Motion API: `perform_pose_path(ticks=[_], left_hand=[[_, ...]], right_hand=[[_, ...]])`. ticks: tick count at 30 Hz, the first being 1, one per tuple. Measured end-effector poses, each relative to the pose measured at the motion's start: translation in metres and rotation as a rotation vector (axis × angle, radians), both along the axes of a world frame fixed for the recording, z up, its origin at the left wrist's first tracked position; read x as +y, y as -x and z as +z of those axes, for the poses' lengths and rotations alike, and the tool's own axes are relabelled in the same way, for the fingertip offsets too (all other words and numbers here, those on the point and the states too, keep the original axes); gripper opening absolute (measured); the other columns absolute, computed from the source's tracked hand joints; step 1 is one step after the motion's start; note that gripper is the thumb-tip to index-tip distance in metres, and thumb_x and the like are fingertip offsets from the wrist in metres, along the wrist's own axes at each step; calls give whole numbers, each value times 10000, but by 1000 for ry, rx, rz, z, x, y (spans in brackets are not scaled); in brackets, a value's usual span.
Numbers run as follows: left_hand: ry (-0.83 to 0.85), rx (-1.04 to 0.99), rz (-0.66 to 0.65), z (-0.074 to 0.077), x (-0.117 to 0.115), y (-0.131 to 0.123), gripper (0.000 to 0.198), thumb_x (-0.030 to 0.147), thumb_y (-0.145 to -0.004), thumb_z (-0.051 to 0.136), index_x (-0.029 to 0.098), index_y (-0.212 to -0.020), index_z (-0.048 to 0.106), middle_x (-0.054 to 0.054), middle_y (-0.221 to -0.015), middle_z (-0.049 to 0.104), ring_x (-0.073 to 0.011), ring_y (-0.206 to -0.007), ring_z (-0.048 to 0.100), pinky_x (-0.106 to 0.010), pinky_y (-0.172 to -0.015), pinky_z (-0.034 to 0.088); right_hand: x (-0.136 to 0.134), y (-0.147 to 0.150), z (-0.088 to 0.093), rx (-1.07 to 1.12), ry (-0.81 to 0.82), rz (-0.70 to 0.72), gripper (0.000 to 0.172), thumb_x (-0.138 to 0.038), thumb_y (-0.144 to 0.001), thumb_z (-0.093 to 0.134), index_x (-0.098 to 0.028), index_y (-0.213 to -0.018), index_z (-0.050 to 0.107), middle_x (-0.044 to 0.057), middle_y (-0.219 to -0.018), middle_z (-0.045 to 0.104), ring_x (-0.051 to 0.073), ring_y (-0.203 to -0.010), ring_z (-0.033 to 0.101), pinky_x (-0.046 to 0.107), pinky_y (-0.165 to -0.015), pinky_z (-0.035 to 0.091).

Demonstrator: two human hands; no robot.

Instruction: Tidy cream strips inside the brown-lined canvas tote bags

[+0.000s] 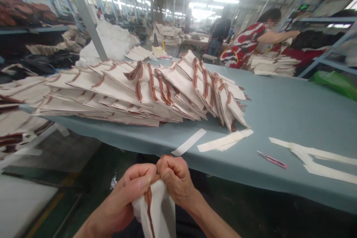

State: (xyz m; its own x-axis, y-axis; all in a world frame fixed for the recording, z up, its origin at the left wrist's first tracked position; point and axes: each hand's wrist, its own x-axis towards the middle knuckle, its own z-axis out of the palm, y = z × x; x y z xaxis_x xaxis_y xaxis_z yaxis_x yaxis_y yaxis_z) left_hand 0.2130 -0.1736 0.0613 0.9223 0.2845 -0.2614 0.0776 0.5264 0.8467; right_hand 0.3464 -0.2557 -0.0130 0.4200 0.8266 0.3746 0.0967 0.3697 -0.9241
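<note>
Holds the left hand (126,189) and right hand (178,180) together, low and near the middle of the head view. Reaches in with the bare left forearm (95,221) from the bottom left and the bare right forearm (209,217) from the bottom right, slanting both inward and upward. Pinches on the left between the extended left thumb (141,186) and bent left fingers (139,170). Curls the right fingers (178,165) more tightly, with the right thumb (168,177) bent and angled toward the left hand. Meets, or nearly meets, at the fingertips.
</note>
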Motion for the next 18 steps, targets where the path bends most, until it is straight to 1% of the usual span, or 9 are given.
perform_pose_path(ticks=[4,7,9,11,13,16,18], left_hand=[[-42,-57,-16,-6,5,0,708,737,-795,865,231,-660,389,100,-570,298,-77,-516,211,-222,-507,201],[-83,-67,5,-6,6,-3,690,736,-828,838,222,-655,411,90,-583,325,-82,-528,213,-221,-500,197],[-103,-71,-2,-5,7,-5,698,749,-874,782,223,-627,395,83,-569,337,-83,-517,208,-224,-486,198],[-106,-53,-23,-6,7,-9,711,803,-913,680,230,-611,387,73,-542,360,-87,-493,221,-231,-473,204],[-132,-14,-32,-8,7,-11,706,831,-918,635,237,-624,393,78,-536,354,-87,-477,213,-234,-464,207],[-212,33,-33,-12,8,-11,689,757,-864,777,239,-638,383,99,-548,316,-76,-477,188,-227,-460,200],[-224,49,-44,-11,9,-7,722,738,-810,846,239,-630,357,102,-553,302,-71,-487,195,-219,-464,196]], right_hand=[[2,-2,-3,27,23,14,733,-884,-979,523,-242,-638,427,-57,-579,387,109,-518,336,264,-508,285],[2,-6,-4,36,36,23,748,-904,-958,537,-239,-636,418,-62,-584,393,103,-523,331,257,-508,279],[2,-9,-4,41,43,27,761,-917,-944,544,-238,-629,409,-66,-583,388,101,-530,326,257,-516,275],[1,-12,-4,50,48,32,768,-926,-931,555,-236,-626,411,-68,-586,388,101,-541,324,259,-523,271],[1,-14,-6,62,51,37,769,-931,-915,577,-235,-630,418,-68,-590,390,103,-552,324,260,-526,272],[0,-16,-7,75,58,48,766,-937,-904,590,-236,-640,429,-63,-593,404,106,-551,339,257,-523,287],[-2,-18,-8,73,63,61,766,-942,-907,578,-237,-643,435,-53,-597,430,114,-551,385,257,-530,321]])
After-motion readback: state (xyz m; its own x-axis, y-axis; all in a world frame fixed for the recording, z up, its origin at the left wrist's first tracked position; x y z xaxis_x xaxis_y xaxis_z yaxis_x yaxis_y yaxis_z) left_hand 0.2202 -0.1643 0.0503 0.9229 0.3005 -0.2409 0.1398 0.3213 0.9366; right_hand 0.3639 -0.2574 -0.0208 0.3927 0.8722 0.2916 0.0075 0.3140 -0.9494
